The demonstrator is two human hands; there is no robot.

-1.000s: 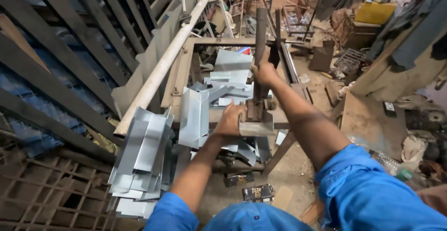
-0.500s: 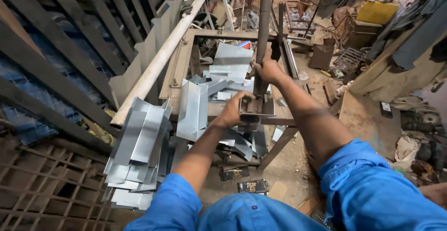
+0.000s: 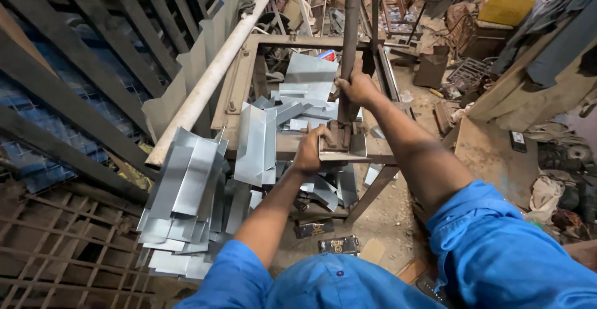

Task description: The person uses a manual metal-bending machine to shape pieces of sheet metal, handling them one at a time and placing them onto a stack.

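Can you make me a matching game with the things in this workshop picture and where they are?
Things:
1. right hand
2. left hand
3. stack of bent metal sheets
4. yellow box

Places:
A. far top right of the room
B. piled at the left of the frame
C. gripping the upright lever
D. on the metal piece at the press

Pairs: 1-C, 2-D, 3-B, 4-A

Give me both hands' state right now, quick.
Left hand: closed on a metal sheet piece at the press.
Right hand: closed around the upright lever.
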